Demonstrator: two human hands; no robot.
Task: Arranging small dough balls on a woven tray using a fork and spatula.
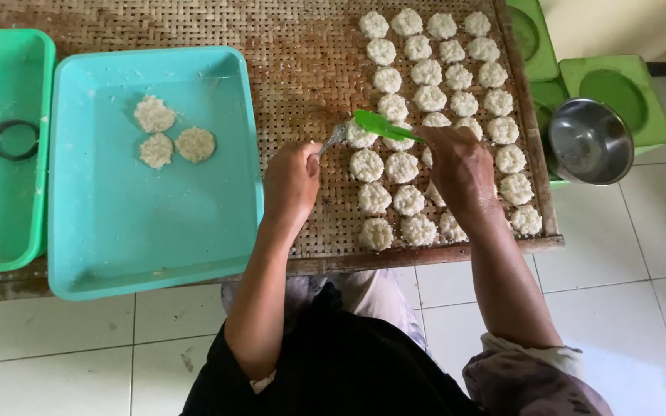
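Note:
My left hand (pixel 292 183) grips a metal spoon (pixel 334 138) whose bowl touches a white rice cake (pixel 361 137) on the woven bamboo tray (pixel 287 69). My right hand (pixel 460 166) holds a green plastic spatula (pixel 384 125) over the same cake. Several round white rice cakes (pixel 429 73) lie in rows on the right part of the tray. Three more cakes (pixel 165 132) sit in the light blue plastic tray (pixel 117 223) at my left.
A green plastic tray (pixel 1 223) at far left holds dark ring moulds (pixel 14 139). A steel bowl (pixel 590 142) rests on green plastic stools (pixel 624 86) at right. White tiled floor (pixel 641 246) lies below the tray's wooden edge (pixel 425 256).

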